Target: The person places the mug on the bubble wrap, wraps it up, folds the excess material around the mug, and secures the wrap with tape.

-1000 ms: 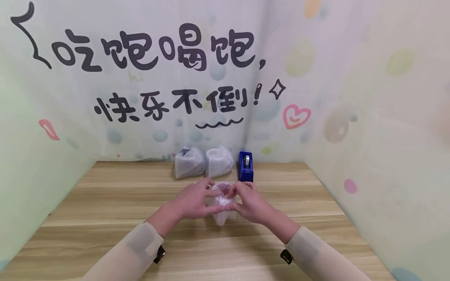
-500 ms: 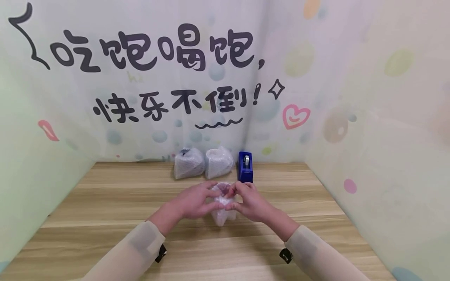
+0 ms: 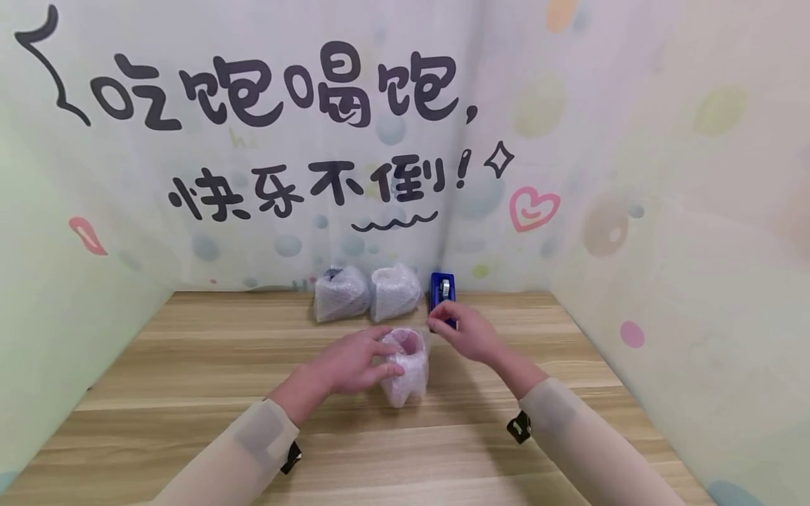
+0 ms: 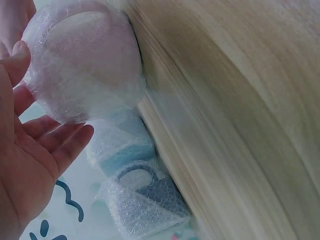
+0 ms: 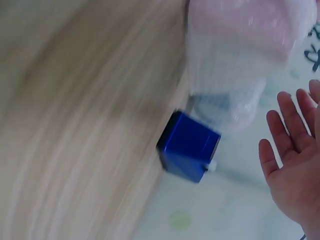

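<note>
A pink mug wrapped in bubble wrap stands on the table in front of me, its round opening facing up. My left hand holds it from the left, thumb on the near side and fingers at the rim. In the left wrist view the wrapped mug shows a curved handle under the plastic. Off to the right, my right hand is away from the mug, overlapping the front of a blue tape dispenser in the head view. Nothing shows in its fingers; the right wrist view has them spread apart from the dispenser.
Two more bubble-wrapped items stand side by side by the back wall, left of the dispenser. One is a dark blue mug with a visible handle. Printed walls border the wooden table at the back and both sides.
My right hand has let go of the wrap at the mug's opening and moved right and back to the tape dispenser. The left hand stays on the mug.
</note>
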`<state>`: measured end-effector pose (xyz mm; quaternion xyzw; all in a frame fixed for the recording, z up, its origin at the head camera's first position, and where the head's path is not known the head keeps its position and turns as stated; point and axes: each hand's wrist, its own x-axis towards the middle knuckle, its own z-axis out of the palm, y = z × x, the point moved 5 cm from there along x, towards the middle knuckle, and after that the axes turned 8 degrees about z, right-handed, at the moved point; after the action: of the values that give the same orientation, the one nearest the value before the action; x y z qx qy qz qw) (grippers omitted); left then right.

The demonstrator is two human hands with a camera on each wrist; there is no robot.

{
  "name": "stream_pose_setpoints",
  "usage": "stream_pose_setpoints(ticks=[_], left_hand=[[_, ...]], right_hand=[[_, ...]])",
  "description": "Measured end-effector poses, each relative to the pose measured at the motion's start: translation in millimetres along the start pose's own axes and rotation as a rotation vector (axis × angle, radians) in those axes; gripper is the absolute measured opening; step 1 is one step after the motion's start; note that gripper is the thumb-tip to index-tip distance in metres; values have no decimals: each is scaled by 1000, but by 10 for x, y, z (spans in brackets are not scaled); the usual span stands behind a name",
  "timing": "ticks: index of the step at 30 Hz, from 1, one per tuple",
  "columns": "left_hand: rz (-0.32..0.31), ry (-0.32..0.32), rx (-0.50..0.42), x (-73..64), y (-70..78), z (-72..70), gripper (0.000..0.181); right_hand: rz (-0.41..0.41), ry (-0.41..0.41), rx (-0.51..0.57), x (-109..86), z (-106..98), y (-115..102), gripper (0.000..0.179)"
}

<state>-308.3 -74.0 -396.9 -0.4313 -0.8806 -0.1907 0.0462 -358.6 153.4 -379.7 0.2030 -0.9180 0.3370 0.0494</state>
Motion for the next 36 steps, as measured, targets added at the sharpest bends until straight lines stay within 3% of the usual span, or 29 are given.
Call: stream_pose_setpoints(ticks=[6, 18, 24, 30, 36], left_hand=[[7, 4, 15, -14, 6, -5, 48], [-10, 10, -3, -37, 10, -5, 50], [-11, 20, 4, -49, -9, 7, 50], [18, 54, 12, -44, -15, 16, 46], [24, 62, 1, -53, -3, 9, 45]], right_hand=[[218, 52, -97, 311, -165, 415, 29], [372, 75, -118, 592, -28, 787, 32], [513, 93, 61, 619, 96, 892, 46], [673, 118, 267, 587, 182, 965, 45], [742, 133, 439, 591, 220, 996, 53]])
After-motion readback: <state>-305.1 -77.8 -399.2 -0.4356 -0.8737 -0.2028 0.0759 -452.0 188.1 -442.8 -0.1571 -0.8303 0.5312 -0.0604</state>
